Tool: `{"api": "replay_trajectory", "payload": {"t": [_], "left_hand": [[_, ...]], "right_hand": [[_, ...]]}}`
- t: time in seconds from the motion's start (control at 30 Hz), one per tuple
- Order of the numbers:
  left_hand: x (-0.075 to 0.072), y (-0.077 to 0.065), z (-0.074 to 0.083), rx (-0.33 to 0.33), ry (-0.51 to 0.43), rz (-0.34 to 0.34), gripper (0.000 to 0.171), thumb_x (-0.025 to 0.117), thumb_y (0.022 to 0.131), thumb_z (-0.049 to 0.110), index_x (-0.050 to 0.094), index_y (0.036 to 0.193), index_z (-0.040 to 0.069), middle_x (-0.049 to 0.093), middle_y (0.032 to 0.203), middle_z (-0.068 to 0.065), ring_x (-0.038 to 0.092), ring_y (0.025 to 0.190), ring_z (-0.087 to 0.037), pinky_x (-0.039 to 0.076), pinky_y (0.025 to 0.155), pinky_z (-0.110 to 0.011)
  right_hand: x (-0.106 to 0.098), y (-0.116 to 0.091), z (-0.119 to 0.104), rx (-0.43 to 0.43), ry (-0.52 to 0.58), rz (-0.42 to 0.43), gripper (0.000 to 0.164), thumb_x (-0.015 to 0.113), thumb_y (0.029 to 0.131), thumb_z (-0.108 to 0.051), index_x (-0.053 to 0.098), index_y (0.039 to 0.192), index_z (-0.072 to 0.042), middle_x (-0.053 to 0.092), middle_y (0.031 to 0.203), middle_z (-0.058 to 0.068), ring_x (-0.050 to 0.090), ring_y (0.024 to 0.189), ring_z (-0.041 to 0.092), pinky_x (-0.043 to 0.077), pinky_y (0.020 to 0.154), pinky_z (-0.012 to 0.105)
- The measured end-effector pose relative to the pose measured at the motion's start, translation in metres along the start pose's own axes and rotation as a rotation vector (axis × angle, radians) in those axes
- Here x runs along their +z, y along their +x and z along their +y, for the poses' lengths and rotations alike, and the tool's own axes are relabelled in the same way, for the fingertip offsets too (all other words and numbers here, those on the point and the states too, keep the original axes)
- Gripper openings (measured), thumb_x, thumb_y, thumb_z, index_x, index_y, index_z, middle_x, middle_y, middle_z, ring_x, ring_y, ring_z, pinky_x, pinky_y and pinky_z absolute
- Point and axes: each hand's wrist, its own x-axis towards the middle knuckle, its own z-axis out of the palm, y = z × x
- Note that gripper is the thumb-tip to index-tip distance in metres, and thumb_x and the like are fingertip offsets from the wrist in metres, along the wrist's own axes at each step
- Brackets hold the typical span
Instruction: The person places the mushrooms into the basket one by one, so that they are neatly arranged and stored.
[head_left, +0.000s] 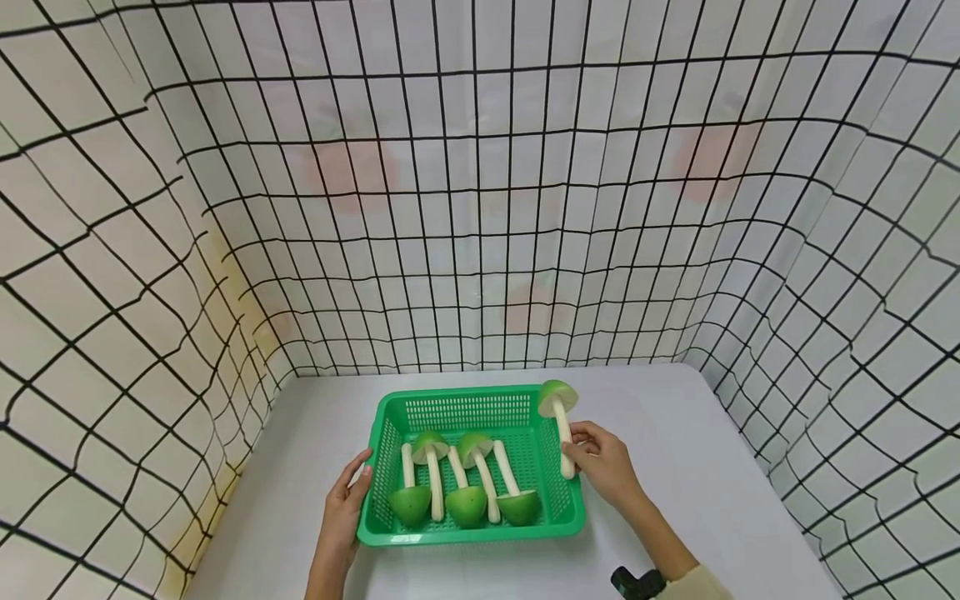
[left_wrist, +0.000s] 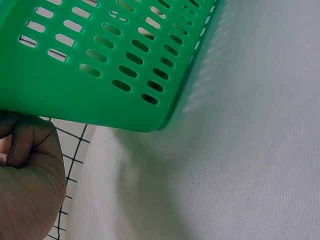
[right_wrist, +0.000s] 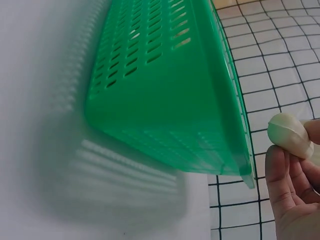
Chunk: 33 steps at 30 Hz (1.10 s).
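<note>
A green plastic basket [head_left: 472, 538] stands on the white table. Inside it lie several model mushrooms with green caps and pale stems, such as the one in the middle [head_left: 467, 505], their caps facing alternate ways. My left hand [head_left: 341, 515] grips the basket's left rim, fingers curled at the edge in the left wrist view. Over the right rim, my right hand [head_left: 609, 468] pinches another mushroom [head_left: 558, 408] by the lower stem between thumb and fingers, its cap up and pointing away. The right wrist view shows only that mushroom's stem end [right_wrist: 290, 135] clearly.
Black wire grid [head_left: 480, 208] rises behind the table and along both sides, with white sheeting and blurred reddish shapes behind it. The white tabletop [head_left: 660, 425] extends around the basket. A black device [head_left: 637, 583] sits at my right wrist.
</note>
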Motion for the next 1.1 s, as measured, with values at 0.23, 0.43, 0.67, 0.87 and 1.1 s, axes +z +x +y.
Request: {"api": "replay_trajectory", "payload": {"t": [0.23, 0.43, 0.67, 0.87, 1.1], "left_hand": [[0.001, -0.001, -0.001, -0.004, 0.007, 0.0, 0.059, 0.059, 0.102, 0.052, 0.047, 0.154, 0.027, 0.057, 0.144, -0.02, 0.068, 0.107, -0.021, 0.061, 0.082, -0.033], [0.002, -0.001, 0.0, 0.003, 0.01, 0.0, 0.059, 0.059, 0.102, 0.052, 0.047, 0.154, 0.027, 0.056, 0.144, -0.02, 0.067, 0.109, -0.021, 0.061, 0.082, -0.033], [0.001, -0.001, 0.0, 0.012, 0.007, -0.005, 0.058, 0.058, 0.103, 0.05, 0.047, 0.155, 0.027, 0.056, 0.145, -0.02, 0.067, 0.109, -0.022, 0.061, 0.082, -0.033], [0.001, -0.001, 0.0, 0.014, 0.014, -0.001, 0.058, 0.058, 0.103, 0.051, 0.047, 0.154, 0.027, 0.056, 0.146, -0.02, 0.067, 0.11, -0.021, 0.061, 0.082, -0.032], [0.001, -0.002, 0.0, 0.011, 0.029, 0.005, 0.058, 0.057, 0.103, 0.051, 0.047, 0.155, 0.027, 0.054, 0.147, -0.019, 0.065, 0.112, -0.022, 0.06, 0.083, -0.032]], "right_hand": [[0.015, -0.001, 0.0, 0.013, -0.008, -0.024, 0.032, 0.075, 0.096, -0.017, 0.069, 0.124, -0.005, 0.069, 0.106, 0.011, 0.066, 0.079, 0.012, 0.06, 0.063, 0.027], [0.025, -0.002, -0.003, 0.002, -0.034, -0.035, 0.034, 0.074, 0.095, -0.015, 0.069, 0.127, -0.004, 0.07, 0.104, 0.009, 0.067, 0.075, 0.012, 0.061, 0.062, 0.03], [0.033, -0.003, -0.012, 0.005, -0.07, -0.04, 0.033, 0.074, 0.095, -0.013, 0.07, 0.126, -0.003, 0.072, 0.102, 0.008, 0.067, 0.073, 0.012, 0.062, 0.064, 0.038], [0.043, -0.004, -0.016, 0.009, -0.07, -0.071, 0.033, 0.072, 0.097, -0.014, 0.068, 0.127, -0.001, 0.07, 0.106, 0.01, 0.067, 0.076, 0.014, 0.062, 0.064, 0.039], [0.057, -0.002, -0.016, 0.049, -0.066, -0.096, 0.036, 0.065, 0.101, -0.016, 0.063, 0.133, 0.0, 0.067, 0.116, 0.014, 0.066, 0.079, 0.016, 0.058, 0.062, 0.032]]}}
